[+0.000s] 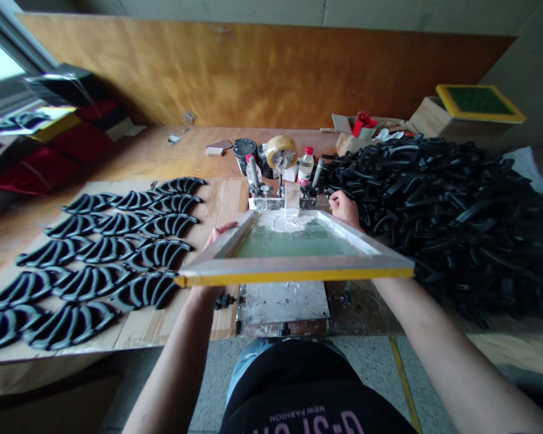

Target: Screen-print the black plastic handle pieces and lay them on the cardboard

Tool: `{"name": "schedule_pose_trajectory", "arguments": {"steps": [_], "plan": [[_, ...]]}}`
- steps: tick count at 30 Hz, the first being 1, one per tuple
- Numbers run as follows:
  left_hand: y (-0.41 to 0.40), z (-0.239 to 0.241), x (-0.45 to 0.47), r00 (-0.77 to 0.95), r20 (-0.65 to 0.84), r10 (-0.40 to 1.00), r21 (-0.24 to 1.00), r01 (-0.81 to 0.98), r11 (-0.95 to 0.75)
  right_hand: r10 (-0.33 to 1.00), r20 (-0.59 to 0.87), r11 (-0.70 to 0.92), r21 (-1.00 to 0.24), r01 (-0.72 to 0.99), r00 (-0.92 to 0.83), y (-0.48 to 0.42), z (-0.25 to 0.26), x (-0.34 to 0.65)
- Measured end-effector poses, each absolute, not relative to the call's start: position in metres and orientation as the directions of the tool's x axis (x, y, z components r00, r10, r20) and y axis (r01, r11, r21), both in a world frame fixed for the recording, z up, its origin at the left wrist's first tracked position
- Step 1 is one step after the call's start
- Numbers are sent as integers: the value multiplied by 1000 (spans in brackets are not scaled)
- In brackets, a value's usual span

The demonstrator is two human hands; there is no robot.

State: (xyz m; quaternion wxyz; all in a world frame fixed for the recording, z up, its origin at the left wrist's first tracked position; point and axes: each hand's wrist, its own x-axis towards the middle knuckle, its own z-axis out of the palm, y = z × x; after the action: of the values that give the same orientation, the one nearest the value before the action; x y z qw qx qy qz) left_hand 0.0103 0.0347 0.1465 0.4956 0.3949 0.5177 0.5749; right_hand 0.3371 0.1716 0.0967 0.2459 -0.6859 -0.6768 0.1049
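A screen-printing frame (294, 269) with silver sides and a yellow front edge is tilted up over a metal base plate (284, 301). White ink (289, 223) lies on the far end of its green mesh (294, 240). My left hand (219, 232) is at the frame's left side, partly hidden by it; a few fingertips show, and whether it grips anything is unclear. Beyond the frame's right side, my right hand (345, 209) has its fingers curled together beside a heap of black curved parts (438, 199). What its fingertips hold is too small to make out.
Rows of black ribbed parts (95, 280) lie on cardboard (224, 199) at left. Behind the clamp (283, 202) stand a dark tub (245, 150), a tape roll (281, 152) and a red-capped bottle (306, 166). A yellow-edged screen (481, 101) rests on boxes at back right.
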Motion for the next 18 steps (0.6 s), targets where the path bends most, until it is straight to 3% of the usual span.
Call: {"name": "schedule_pose_trajectory", "arguments": {"steps": [2, 6, 8, 11, 13, 16, 18], "plan": [[51, 156, 18, -227, 5, 974, 976, -211, -54, 995, 93, 28, -510, 860, 22, 152, 74, 341], [60, 153, 39, -291, -85, 953, 958, -286, -2, 938, 56, 325, -492, 808, -343, 115, 36, 312], [47, 133, 54, -237, -228, 944, 933, -330, 143, 900, 67, 414, -442, 796, -430, 101, 31, 292], [13, 92, 77, 39, -552, 833, 784, -317, 534, 899, 144, 435, -383, 815, -413, 73, 37, 263], [-10, 66, 83, 99, -641, 761, 700, -331, 633, 827, 226, 562, -332, 757, -515, 49, 40, 246], [-36, 35, 59, -48, -703, 710, 681, -334, 652, 614, 236, 784, -294, 546, -753, 24, 36, 244], [-49, 14, 18, -180, -707, 683, 702, -295, 649, 658, 137, 741, -291, 605, -740, 21, 31, 277]]}}
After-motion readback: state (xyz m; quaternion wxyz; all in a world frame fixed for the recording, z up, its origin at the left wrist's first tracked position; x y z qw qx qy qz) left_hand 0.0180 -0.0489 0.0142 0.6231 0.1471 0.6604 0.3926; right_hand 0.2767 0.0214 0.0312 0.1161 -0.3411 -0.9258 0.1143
